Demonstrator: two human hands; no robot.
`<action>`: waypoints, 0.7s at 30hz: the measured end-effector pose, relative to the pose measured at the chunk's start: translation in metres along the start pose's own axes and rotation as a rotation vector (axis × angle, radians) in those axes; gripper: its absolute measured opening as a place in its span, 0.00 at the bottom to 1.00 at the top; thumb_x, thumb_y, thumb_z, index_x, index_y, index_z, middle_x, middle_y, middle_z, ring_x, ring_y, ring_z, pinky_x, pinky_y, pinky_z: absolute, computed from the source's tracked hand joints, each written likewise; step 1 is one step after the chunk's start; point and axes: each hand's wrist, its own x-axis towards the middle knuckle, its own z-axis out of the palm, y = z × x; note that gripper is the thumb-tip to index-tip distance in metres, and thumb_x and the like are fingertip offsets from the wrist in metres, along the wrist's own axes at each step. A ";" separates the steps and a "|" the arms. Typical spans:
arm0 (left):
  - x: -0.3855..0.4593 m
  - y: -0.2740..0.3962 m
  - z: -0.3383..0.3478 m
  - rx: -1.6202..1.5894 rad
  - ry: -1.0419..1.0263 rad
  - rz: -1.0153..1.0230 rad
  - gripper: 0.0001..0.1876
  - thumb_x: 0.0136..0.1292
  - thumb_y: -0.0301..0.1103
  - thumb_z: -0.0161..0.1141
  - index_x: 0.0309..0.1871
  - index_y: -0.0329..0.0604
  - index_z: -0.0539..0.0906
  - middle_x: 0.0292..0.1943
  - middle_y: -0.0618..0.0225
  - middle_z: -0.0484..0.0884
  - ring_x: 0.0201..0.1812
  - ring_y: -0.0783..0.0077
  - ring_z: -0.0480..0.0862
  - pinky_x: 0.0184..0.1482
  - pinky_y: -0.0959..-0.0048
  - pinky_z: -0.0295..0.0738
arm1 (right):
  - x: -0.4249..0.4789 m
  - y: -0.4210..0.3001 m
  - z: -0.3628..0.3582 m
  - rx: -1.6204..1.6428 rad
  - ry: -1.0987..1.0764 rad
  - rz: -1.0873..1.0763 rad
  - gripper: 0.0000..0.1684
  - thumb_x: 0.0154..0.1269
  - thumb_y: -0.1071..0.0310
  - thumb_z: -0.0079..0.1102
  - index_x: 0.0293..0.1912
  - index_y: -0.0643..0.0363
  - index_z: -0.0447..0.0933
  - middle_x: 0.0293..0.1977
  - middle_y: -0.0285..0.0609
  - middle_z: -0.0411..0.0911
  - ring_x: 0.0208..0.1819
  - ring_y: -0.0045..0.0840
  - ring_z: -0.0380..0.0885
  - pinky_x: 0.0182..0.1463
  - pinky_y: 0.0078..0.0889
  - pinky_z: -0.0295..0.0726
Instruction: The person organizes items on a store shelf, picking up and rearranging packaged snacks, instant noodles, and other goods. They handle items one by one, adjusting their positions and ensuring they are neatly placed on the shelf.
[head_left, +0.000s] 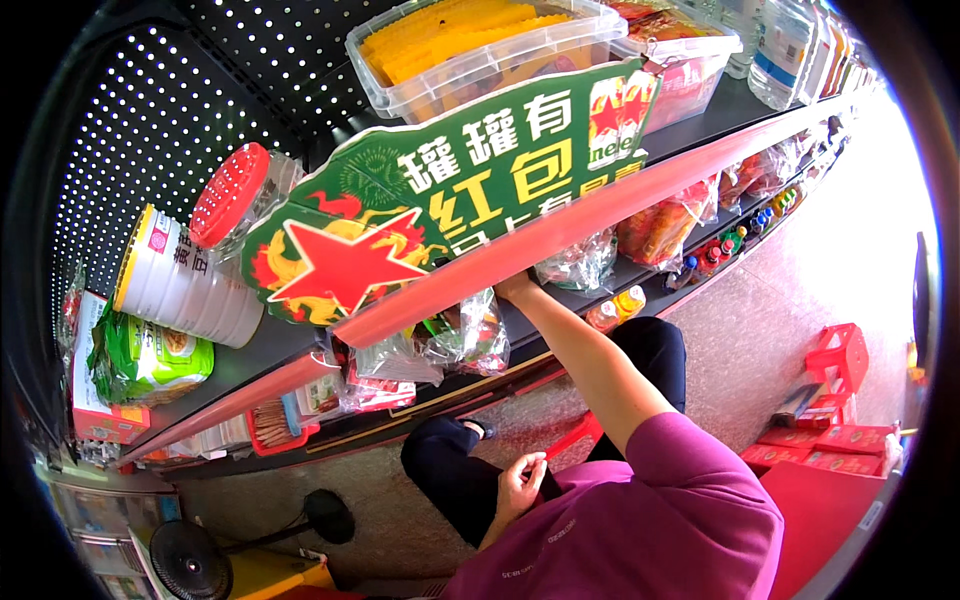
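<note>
My right hand reaches into the shelf below the green cardboard sign. Its fingers are hidden behind the red shelf-edge strip, so what they touch is out of sight. Clear plastic bags lie on either side of it: one bag to the right, another with colourful contents to the left. Over my lap, my left hand is held with curled fingers, close to a red plastic edge. Whether it grips anything is unclear.
Above are a clear tub of yellow packets and large water bottles. A white can and a red-lidded jar lean at left. Red boxes and a red stool stand right; a black fan is lower left.
</note>
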 end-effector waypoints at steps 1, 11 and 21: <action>0.000 -0.007 -0.002 -0.017 0.042 0.018 0.14 0.68 0.35 0.66 0.53 0.38 0.84 0.39 0.64 0.90 0.38 0.76 0.88 0.37 0.75 0.80 | 0.004 -0.001 0.009 0.134 -0.004 0.023 0.32 0.70 0.51 0.54 0.67 0.58 0.70 0.71 0.54 0.64 0.74 0.49 0.59 0.74 0.49 0.62; 0.119 -0.059 -0.016 -0.141 0.260 -0.122 0.41 0.64 0.41 0.72 0.74 0.38 0.61 0.51 0.56 0.82 0.44 0.72 0.85 0.45 0.73 0.82 | -0.028 -0.070 -0.035 -0.863 -0.310 -0.042 0.29 0.70 0.66 0.46 0.70 0.53 0.69 0.74 0.48 0.59 0.76 0.52 0.53 0.75 0.52 0.61; 0.195 -0.008 -0.022 -0.387 0.376 -0.259 0.29 0.67 0.61 0.62 0.50 0.40 0.81 0.40 0.66 0.86 0.33 0.72 0.88 0.22 0.76 0.76 | -0.180 -0.149 -0.112 -0.920 -0.339 -0.278 0.25 0.58 0.69 0.55 0.57 0.54 0.78 0.52 0.43 0.70 0.52 0.44 0.69 0.53 0.45 0.74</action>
